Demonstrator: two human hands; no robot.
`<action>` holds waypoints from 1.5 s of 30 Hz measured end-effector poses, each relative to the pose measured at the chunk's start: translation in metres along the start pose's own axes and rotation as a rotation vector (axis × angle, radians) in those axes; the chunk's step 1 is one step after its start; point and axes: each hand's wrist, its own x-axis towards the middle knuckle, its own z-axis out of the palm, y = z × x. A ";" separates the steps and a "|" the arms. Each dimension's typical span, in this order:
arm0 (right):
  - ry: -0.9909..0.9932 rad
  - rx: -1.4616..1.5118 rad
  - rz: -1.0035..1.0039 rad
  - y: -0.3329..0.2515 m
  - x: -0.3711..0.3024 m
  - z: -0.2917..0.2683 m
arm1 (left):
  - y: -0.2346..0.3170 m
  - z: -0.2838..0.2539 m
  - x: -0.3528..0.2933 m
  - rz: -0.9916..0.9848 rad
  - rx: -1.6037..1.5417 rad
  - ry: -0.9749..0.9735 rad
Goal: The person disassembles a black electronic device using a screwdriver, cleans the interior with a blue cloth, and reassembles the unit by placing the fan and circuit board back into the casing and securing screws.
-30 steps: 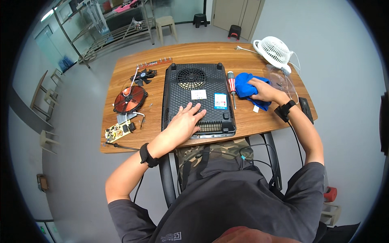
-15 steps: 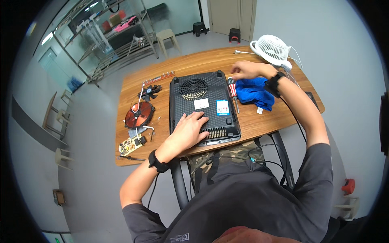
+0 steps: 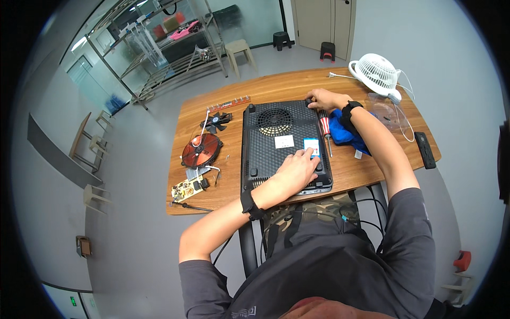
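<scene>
One bare left hand lies loosely spread atop a black textured plastic casing, apparently bracing it; the right hand curls at its far corner, pinch unclear. Shifting it would need firmer grips. Beyond the right hand: a white caged fan on the brown wooden table, then grey floor.

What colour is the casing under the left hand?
The casing is black, as the head view shows.

Bare surface lies open beyond the black casing; the screwdriver and blue cloth obstruct the casing's right side, the red coil narrows the left.
</scene>
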 end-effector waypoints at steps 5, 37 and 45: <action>0.016 0.125 0.076 -0.030 -0.013 -0.005 | 0.000 -0.001 0.005 -0.035 -0.023 -0.050; 0.399 0.094 -0.306 -0.110 0.043 -0.098 | -0.018 -0.162 -0.008 -0.387 -0.109 0.039; 0.358 -0.034 -0.289 -0.185 0.073 -0.127 | -0.033 -0.202 0.020 -0.610 0.214 -0.132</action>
